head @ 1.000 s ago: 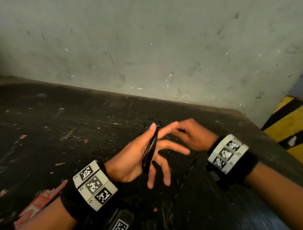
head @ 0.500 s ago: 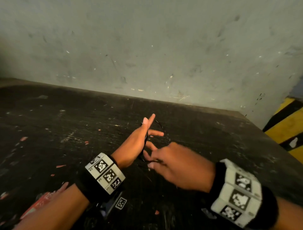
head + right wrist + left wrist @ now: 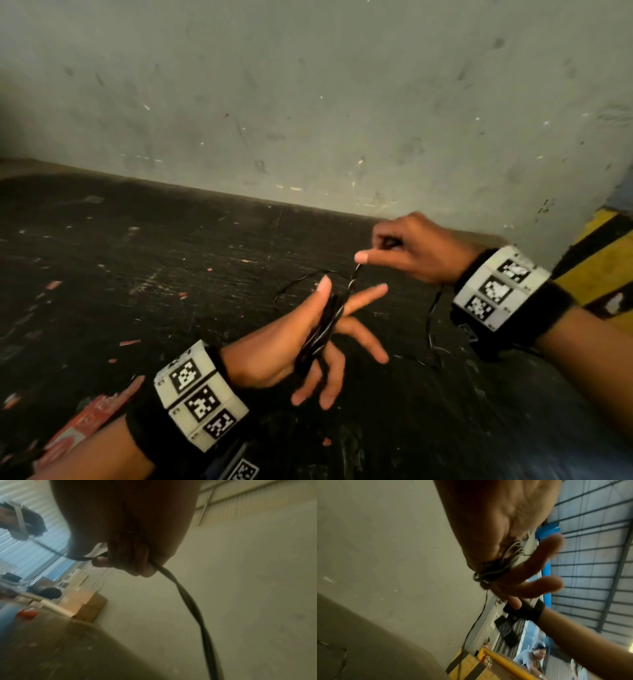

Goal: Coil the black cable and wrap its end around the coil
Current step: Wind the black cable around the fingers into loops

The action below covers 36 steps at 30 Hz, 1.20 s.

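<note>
The black cable's coil [image 3: 323,327] is wound around my left hand [image 3: 349,327], running between the upright thumb and the spread, straight fingers. In the left wrist view the coil [image 3: 494,570] crosses the palm of that hand [image 3: 488,520]. My right hand [image 3: 411,253] hovers up and to the right of the coil, fingers curled, pinching a strand that leads down to it. The loose cable [image 3: 432,315] hangs from under the right wrist onto the table. In the right wrist view the cable [image 3: 188,601] trails out of the closed right hand [image 3: 130,555].
A dark scuffed table [image 3: 171,274] lies below both hands, with a grey wall [image 3: 308,102] right behind it. A yellow and black striped barrier [image 3: 603,260] stands at the right. A red wrapper [image 3: 78,421] lies near the front left. A person [image 3: 532,657] is far off.
My right hand has swung from in front of the left hand up and to the right, drawing a strand over the coil. The left hand has dropped a little with its fingers spread.
</note>
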{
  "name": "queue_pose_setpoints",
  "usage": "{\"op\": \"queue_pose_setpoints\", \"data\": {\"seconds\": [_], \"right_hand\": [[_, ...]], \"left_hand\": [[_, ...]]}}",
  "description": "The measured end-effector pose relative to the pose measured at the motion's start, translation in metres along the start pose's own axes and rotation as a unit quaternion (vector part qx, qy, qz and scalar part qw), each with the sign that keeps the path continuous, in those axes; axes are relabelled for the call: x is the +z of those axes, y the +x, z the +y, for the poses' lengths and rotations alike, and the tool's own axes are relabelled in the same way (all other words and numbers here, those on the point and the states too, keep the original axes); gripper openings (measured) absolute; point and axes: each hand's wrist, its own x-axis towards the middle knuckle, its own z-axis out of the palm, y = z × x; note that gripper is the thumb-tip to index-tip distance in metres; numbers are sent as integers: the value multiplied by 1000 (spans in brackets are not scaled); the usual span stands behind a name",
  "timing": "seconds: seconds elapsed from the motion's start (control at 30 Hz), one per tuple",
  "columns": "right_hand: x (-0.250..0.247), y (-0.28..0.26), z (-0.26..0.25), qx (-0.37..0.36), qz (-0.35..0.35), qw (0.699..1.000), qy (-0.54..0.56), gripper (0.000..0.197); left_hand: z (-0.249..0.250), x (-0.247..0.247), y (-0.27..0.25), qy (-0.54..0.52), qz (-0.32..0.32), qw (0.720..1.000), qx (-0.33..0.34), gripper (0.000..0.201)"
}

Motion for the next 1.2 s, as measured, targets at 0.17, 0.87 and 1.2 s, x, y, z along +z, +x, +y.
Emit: {"op": "queue_pose_setpoints", "data": {"seconds": [0.17,0.87,1.2], "right_hand": [[80,-25,-9,28,-31,997,67,39],[-29,-10,-25,0,-110,994,16,24],[90,-25,6,58,-3,982,178,40]], "left_hand": [[23,-4,14,-120,36,989,75,77],[-24,-20,12,135,50,982,-121,69],[15,-16,17,-148,2,988,33,81]]}}
